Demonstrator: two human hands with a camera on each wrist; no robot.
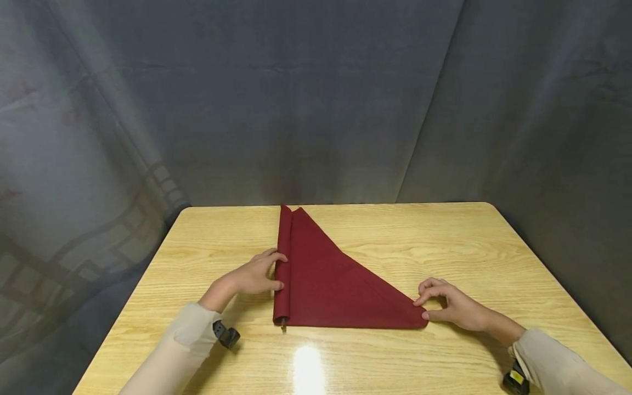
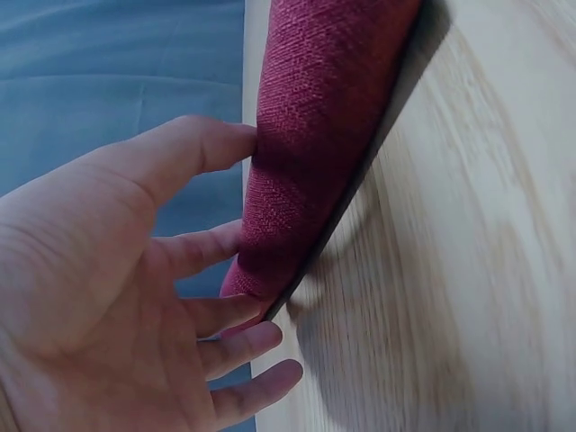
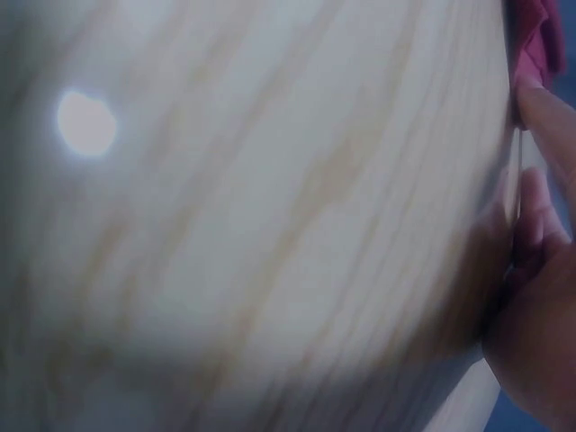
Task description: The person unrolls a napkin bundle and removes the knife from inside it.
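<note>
Maroon napkin (image 1: 329,282), triangle w/ rolled edge: left hand (image 1: 254,276) curled on roll, right hand (image 1: 451,306) prob. pinching corner.

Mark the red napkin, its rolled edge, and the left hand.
red napkin (image 1: 336,285), head view, flat middle of the triangle.
rolled edge (image 2: 310,135), left wrist view, side of the roll.
left hand (image 1: 254,274), head view, back of the hand.

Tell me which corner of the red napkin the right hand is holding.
The right hand pinches the napkin's near right corner, the sharp point of the triangle. The far corner lies untouched, and the rolled left edge is under the left hand.
</note>
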